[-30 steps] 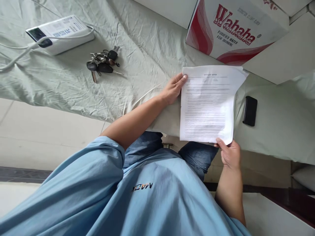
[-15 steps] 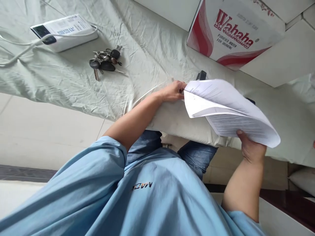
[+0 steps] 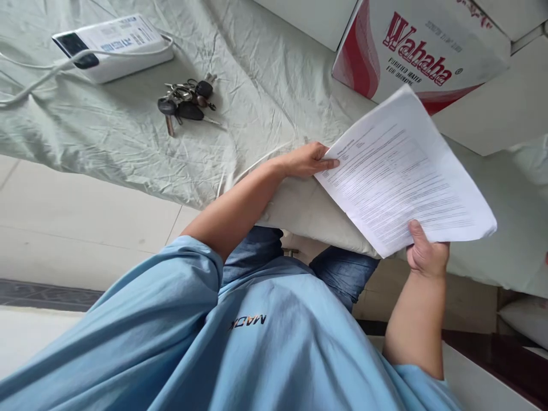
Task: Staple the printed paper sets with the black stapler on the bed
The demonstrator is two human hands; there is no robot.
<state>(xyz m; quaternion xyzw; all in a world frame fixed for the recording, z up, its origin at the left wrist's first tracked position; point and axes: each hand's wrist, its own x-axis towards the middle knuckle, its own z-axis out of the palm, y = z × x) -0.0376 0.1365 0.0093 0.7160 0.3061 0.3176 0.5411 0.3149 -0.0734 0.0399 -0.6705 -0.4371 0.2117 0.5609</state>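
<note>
A stack of printed paper sheets (image 3: pixel 398 177) is held up over the front edge of the cloth-covered table, its top page nearly flat and covered in lines of text. My left hand (image 3: pixel 310 160) pinches the upper left edge of the stack, with the thumb on top. At the lower edge, my right hand (image 3: pixel 428 251) grips the sheets, thumb above and the other fingers hidden underneath.
A pale green wrinkled cloth (image 3: pixel 265 91) covers the table. A bunch of keys (image 3: pixel 188 105) lies left of the papers. Further left is a white power bank (image 3: pixel 115 48) with a white cable (image 3: pixel 29 88). Behind the papers stands a Wahaha water carton (image 3: pixel 415 54).
The top sheet, curled up before, now lies flat over the stack. The papers have tilted so the printed page faces me. My right hand has shifted slightly left.
</note>
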